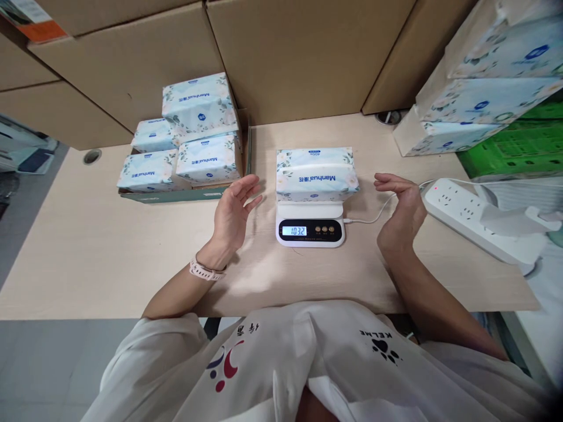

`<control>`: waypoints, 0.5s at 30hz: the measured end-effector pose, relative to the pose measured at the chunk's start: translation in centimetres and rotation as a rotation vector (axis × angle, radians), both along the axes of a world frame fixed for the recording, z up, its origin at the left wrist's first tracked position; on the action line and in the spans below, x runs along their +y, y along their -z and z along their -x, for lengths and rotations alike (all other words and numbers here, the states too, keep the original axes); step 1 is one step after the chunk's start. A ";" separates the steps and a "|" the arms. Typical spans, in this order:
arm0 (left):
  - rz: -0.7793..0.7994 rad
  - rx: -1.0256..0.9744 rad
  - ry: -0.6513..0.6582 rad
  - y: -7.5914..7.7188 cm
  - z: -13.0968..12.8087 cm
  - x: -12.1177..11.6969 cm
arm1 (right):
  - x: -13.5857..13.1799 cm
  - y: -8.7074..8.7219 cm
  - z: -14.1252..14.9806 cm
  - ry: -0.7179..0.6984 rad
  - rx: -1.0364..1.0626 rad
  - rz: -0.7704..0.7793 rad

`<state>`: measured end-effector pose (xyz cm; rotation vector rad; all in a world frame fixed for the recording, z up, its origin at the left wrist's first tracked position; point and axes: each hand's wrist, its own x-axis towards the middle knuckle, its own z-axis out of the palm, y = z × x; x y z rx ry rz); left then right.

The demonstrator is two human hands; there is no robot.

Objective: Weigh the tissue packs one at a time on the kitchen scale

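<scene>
On a small white digital scale (pixel 310 233) lies a pack of tissues (pixel 315 179) in pale blue floral wrapping marked "Manhua". The lit display reads about 103.2, though its decimal point is hard to make out. My left hand (pixel 234 212) hovers to the left of the pack, empty, fingers apart and palm facing inward. To the right of it my right hand (pixel 401 212) is raised with fingers stretched out, also holding nothing. Neither hand touches the pack or the scale. The pack hides most of the scale's weighing plate.
A green open box (pixel 176 195) holds several tissue packs at the back left. More packs (pixel 479 105) are stacked at the right, near a green crate (pixel 510 146). A white power strip (pixel 479 220) lies at the right; a white cable (pixel 372 221) runs from the scale. Cardboard boxes (pixel 303 58) line the back.
</scene>
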<state>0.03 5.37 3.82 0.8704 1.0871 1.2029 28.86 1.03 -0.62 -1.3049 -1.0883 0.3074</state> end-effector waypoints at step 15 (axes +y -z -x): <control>0.027 -0.018 0.100 0.2 -0.3 -0.1 | -0.4 -0.1 0.3 -0.028 -0.022 0.091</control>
